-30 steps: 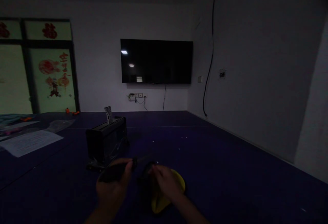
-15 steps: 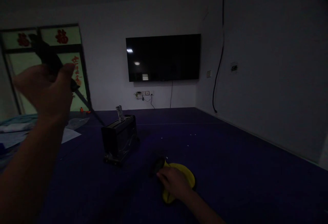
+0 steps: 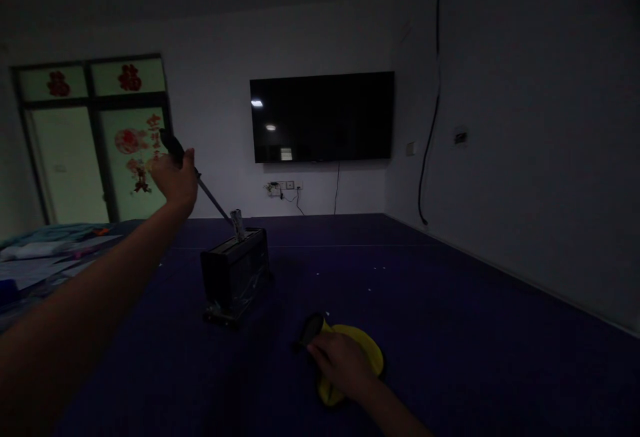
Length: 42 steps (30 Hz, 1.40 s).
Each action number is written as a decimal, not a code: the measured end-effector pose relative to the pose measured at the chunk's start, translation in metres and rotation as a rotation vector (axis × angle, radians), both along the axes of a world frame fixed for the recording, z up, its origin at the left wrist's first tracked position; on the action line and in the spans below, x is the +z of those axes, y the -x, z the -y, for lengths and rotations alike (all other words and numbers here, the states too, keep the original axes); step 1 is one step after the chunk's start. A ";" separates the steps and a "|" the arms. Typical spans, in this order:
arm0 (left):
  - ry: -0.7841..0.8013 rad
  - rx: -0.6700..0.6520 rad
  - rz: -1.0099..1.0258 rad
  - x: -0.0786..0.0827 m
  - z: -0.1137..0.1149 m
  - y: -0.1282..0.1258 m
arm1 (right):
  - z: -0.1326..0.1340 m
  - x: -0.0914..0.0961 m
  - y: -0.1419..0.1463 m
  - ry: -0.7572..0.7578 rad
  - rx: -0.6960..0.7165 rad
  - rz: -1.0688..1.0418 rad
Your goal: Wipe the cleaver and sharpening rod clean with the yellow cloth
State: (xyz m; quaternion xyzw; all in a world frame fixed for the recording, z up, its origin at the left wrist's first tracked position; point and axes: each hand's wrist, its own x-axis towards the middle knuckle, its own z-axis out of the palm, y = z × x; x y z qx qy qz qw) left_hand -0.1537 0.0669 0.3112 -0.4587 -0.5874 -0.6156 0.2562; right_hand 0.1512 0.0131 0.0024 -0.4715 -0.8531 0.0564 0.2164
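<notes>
My left hand point(image 3: 176, 180) is stretched out and raised, closed round the dark handle of a long thin tool point(image 3: 207, 194), a screwdriver by its look. The tool's shaft slants down to the top of a black box-shaped holder point(image 3: 235, 276) standing on the dark blue surface, where a small silvery piece point(image 3: 238, 224) sticks up. My right hand point(image 3: 340, 361) rests lower down on a yellow rounded object point(image 3: 361, 352) with a dark part point(image 3: 311, 328) at its near-left side. Its fingers are curled over that object. The room is dim, so fine detail is lost.
The dark blue surface point(image 3: 450, 330) runs back to white walls. A black screen point(image 3: 323, 117) hangs on the far wall, with sockets and a cable beneath. Papers and cloth point(image 3: 35, 257) lie at far left. Glass doors with red decorations point(image 3: 100, 144) stand behind them.
My left hand rose from beside the yellow object with the tool, swung up close to the camera, then reached forward to the black holder. My right hand stayed on the yellow object.
</notes>
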 end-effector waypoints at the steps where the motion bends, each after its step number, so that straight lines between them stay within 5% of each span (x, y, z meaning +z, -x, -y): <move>1: -0.003 0.021 0.020 0.000 -0.001 -0.002 | 0.000 0.000 0.000 0.000 0.000 0.000; 23: 0.014 0.023 0.037 -0.017 -0.028 -0.007 | 0.002 -0.001 0.000 -0.019 0.011 -0.001; 42: 0.114 0.079 0.010 -0.011 -0.039 0.008 | 0.000 -0.005 -0.002 -0.015 0.016 0.030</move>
